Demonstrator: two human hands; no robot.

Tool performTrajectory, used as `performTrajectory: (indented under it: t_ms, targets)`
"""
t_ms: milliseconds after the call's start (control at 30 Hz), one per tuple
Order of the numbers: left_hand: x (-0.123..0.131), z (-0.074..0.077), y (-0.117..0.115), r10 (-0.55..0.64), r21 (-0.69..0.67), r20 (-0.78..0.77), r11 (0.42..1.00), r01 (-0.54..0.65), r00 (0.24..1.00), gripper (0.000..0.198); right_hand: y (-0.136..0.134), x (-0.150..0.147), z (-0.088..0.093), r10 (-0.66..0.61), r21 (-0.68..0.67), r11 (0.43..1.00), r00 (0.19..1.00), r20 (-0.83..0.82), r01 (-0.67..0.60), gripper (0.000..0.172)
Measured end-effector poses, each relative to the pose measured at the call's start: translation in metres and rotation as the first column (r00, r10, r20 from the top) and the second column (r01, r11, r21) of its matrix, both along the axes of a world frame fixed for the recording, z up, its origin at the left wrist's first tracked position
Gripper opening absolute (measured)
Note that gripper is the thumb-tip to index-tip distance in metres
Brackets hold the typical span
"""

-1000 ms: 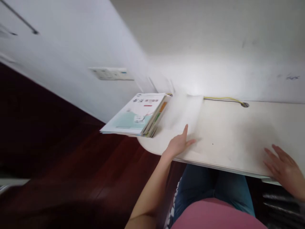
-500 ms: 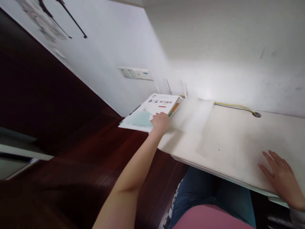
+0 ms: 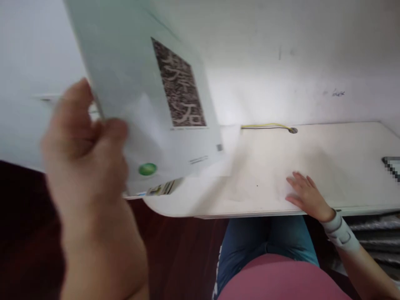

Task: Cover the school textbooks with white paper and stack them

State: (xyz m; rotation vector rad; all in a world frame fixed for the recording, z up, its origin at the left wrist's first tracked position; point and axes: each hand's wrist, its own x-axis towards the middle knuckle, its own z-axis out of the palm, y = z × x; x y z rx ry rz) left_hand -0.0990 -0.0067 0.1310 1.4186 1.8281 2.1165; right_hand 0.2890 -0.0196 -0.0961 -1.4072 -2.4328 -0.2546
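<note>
Raised close to the camera, my left hand [image 3: 90, 146] pinches the left edge of a pale green and white book [image 3: 134, 108], thumb on the side facing me. A dark patterned rectangle with light characters and a green oval show on its cover. Below its lower edge part of another printed cover [image 3: 161, 188] peeks out; most of that is hidden. My right hand [image 3: 308, 196] lies on the white desk [image 3: 265, 166] near its front edge, fingers spread, holding nothing. A white band [image 3: 340, 231] circles that wrist.
A yellow and black cable [image 3: 265, 125] runs along the back of the desk into a round hole [image 3: 293, 130]. At the right edge lies a dark-framed, partly pixelated object [image 3: 392, 166]. A pale sheet [image 3: 233, 150] lies flat behind the book. Dark floor [image 3: 175, 250] shows below.
My left hand has lifted a book from the left end of the desk up toward the camera. The view has turned right; my right hand stays on the desk.
</note>
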Motion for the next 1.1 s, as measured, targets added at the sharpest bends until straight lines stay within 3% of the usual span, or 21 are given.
performTrajectory:
  t_ms: [67,133,200,267,333,433,600,733,833,933,1033,1100]
  targets:
    - [0.036,-0.027,0.016,-0.256,0.033,0.053,0.966,0.255,0.965,0.063,-0.002,-0.005,0.001,-0.038,-0.057,0.998,0.999,0.007,0.038,0.050]
    - [0.064,-0.061,0.034,-0.414,-0.037,0.261,0.898,0.438,0.872,0.065,-0.003,-0.006,0.001,-0.068,-0.104,0.992,0.998,0.021,0.069,0.050]
    - [0.079,-0.097,0.049,-0.553,-0.136,0.432,0.741,0.657,0.713,0.072,-0.005,-0.006,0.001,-0.074,-0.133,0.988,0.997,0.023,0.077,0.049]
    - [0.081,-0.132,0.058,-0.548,-0.267,0.529,0.617,0.741,0.647,0.076,-0.006,-0.005,-0.001,-0.066,-0.140,0.988,0.998,0.006,0.066,0.049]
    - [0.073,-0.161,0.060,-0.495,-0.394,0.570,0.536,0.747,0.656,0.080,-0.007,-0.004,-0.003,-0.065,-0.130,0.990,0.998,-0.017,0.063,0.048]
    - [0.053,-0.189,0.055,-0.411,-0.463,0.562,0.562,0.685,0.718,0.081,-0.008,-0.004,-0.004,-0.072,-0.122,0.990,0.997,-0.034,0.067,0.049]
    - [0.032,-0.206,0.051,-0.407,-0.540,0.433,0.597,0.593,0.804,0.066,-0.009,-0.005,-0.004,-0.078,-0.143,0.987,0.996,-0.038,0.072,0.049]
    - [0.028,-0.207,0.056,-0.409,-0.749,0.063,0.584,0.314,0.910,0.052,-0.009,-0.004,-0.004,-0.080,-0.146,0.986,0.996,-0.036,0.074,0.049]
    - [0.032,-0.202,0.055,-0.479,-0.832,-0.227,0.548,0.087,0.848,0.047,-0.011,-0.004,-0.003,-0.082,-0.143,0.987,0.996,-0.024,0.077,0.048]
    - [0.041,-0.197,0.048,-0.525,-0.819,-0.446,0.567,-0.093,0.725,0.045,-0.014,-0.009,0.003,-0.102,-0.110,0.989,0.994,-0.024,0.099,0.046]
    - [0.052,-0.193,0.037,-0.502,-0.757,-0.606,0.601,-0.255,0.617,0.041,-0.017,-0.021,0.013,-0.061,-0.055,0.997,0.997,-0.036,0.059,0.043]
    - [0.058,-0.192,0.031,-0.485,-0.736,-0.646,0.601,-0.312,0.590,0.040,-0.018,-0.032,0.017,0.026,-0.058,0.998,0.999,-0.039,-0.029,0.042]
